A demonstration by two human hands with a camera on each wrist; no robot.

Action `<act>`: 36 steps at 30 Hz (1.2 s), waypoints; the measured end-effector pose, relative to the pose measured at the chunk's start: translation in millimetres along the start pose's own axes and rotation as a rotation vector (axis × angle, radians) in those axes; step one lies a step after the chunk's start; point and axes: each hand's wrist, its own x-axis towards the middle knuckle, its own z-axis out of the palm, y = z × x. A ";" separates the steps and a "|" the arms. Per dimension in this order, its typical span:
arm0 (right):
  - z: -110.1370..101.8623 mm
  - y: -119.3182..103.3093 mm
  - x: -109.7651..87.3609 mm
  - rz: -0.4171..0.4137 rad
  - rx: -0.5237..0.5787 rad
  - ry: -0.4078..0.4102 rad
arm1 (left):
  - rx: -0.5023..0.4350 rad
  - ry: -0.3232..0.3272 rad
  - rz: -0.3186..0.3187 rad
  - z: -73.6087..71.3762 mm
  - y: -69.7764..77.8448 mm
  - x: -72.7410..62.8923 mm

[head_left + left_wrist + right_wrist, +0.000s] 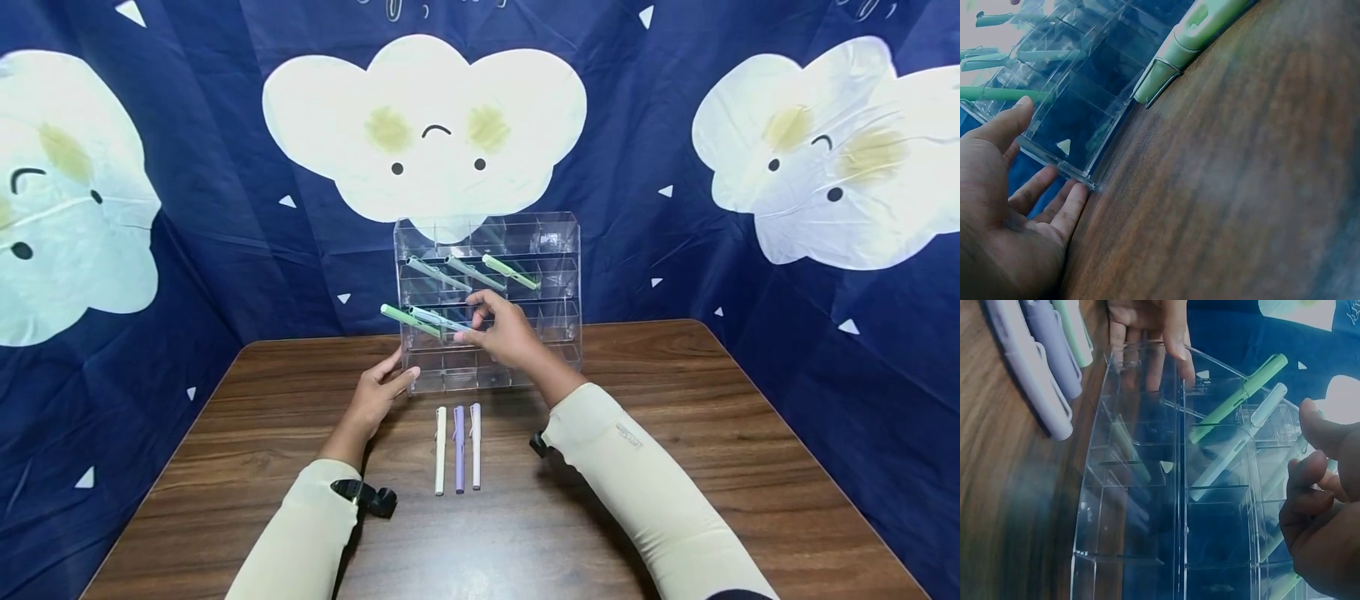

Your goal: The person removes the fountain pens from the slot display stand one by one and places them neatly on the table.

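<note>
Three loose pens (460, 454) lie side by side on the worktop (540, 533). Past them, the left hand (372, 400) touches a clear rack's (491, 377) side, fingers extended. The right hand (506, 332), grip parted and holding nothing, hovers beside a pale blue pen (431, 317) slotted near a green pen (408, 320). Three upper pens (467, 269) slant above. Behind hangs blue cloth (225, 250).

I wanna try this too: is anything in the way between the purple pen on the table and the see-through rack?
Nothing visible is in the way: just bare table between the purple pen and the bottom of the see-through rack. Higher up, though, the right hand is in front of part of it.
</note>
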 end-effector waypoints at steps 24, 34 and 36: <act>42.7 5.0 22.0 0.043 -0.128 0.067 | 0.005 0.004 0.020 0.8 -4.8 5.2; 56.4 2.6 27.2 0.072 -0.128 0.074 | -0.011 0.008 0.019 0.6 -1.5 3.0; 58.7 2.2 27.7 0.071 -0.124 0.078 | -0.014 0.009 0.013 1.1 -0.7 2.3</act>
